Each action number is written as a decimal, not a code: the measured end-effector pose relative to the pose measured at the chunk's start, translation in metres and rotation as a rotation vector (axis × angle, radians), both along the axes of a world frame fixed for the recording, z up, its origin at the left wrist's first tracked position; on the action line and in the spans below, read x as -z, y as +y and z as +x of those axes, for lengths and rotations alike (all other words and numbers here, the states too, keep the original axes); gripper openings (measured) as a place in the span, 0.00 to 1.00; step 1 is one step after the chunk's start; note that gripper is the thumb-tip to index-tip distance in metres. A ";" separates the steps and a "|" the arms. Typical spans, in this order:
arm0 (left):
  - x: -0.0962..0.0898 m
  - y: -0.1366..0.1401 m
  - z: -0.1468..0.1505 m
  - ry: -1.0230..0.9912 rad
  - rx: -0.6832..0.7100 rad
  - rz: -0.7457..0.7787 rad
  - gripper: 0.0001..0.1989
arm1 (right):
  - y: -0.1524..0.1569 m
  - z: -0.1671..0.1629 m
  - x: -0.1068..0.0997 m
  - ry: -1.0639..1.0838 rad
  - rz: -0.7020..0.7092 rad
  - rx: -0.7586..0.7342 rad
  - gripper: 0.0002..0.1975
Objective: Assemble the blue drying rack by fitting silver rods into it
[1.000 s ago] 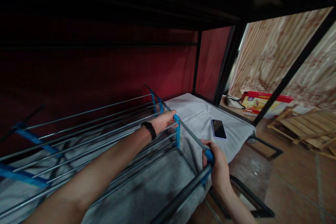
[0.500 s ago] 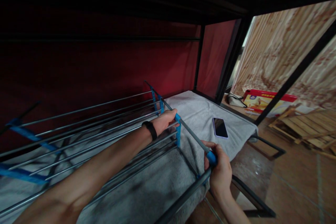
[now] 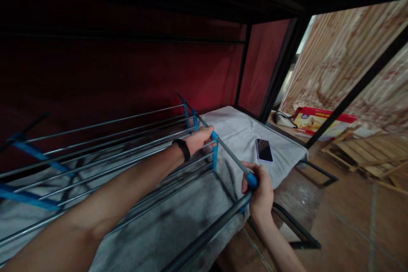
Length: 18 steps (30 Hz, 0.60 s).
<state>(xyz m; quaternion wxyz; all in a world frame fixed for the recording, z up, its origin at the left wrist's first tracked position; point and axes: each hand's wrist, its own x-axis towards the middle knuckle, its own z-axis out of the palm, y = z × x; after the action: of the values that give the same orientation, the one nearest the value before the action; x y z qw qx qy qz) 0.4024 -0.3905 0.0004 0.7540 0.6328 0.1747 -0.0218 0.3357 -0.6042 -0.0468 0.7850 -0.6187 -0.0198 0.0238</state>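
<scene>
Subject of inspection: a drying rack [image 3: 215, 159] of metal rods and blue brackets, set over a grey cover [image 3: 165, 208] and spanning the frame from the left edge to just right of centre. The left hand [image 3: 199, 138], with a black wristband [image 3: 182, 149], is grasping the end bar [image 3: 230, 153] at the centre of the frame, just beside a blue clip. The right hand [image 3: 263, 193], lower right of centre, has its grip closed around the blue corner joint [image 3: 252, 181]; its far-side fingers are partly hidden. Judged step: handling of the rack's near corner, with 2 hands on the same bar. In this inspector's judgement, the next move calls for steady left-hand support while the right hand controls the joint. Whether the joint is fully seated cannot be determined. A phone [image 3: 264, 150] lies on the cover, near the right hand and apart from it.
</scene>
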 end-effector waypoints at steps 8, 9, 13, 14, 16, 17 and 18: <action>0.007 0.011 0.012 -0.063 -0.022 0.084 0.19 | -0.009 -0.002 -0.006 -0.037 0.084 -0.131 0.34; 0.006 0.013 0.012 -0.061 -0.018 0.089 0.19 | -0.010 -0.001 -0.006 -0.047 0.076 -0.143 0.34; 0.002 0.015 0.007 -0.023 0.031 0.127 0.19 | -0.011 0.001 -0.004 -0.051 0.051 -0.154 0.34; 0.001 0.013 0.006 -0.015 0.034 0.139 0.20 | -0.010 0.002 -0.004 -0.043 0.052 -0.150 0.35; -0.002 0.010 0.004 0.007 0.023 0.151 0.21 | -0.008 0.002 -0.004 -0.028 0.057 -0.143 0.35; -0.003 0.008 0.004 0.024 0.015 0.150 0.21 | -0.008 0.002 -0.004 -0.025 0.061 -0.140 0.35; -0.003 0.006 0.004 0.041 0.005 0.146 0.21 | -0.007 0.002 -0.004 -0.026 0.064 -0.137 0.35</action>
<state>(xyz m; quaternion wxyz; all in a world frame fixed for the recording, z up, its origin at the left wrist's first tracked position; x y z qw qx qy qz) 0.4068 -0.3843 0.0036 0.7021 0.6859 0.1897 -0.0242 0.3379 -0.6111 -0.0429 0.8007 -0.5906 -0.0727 0.0687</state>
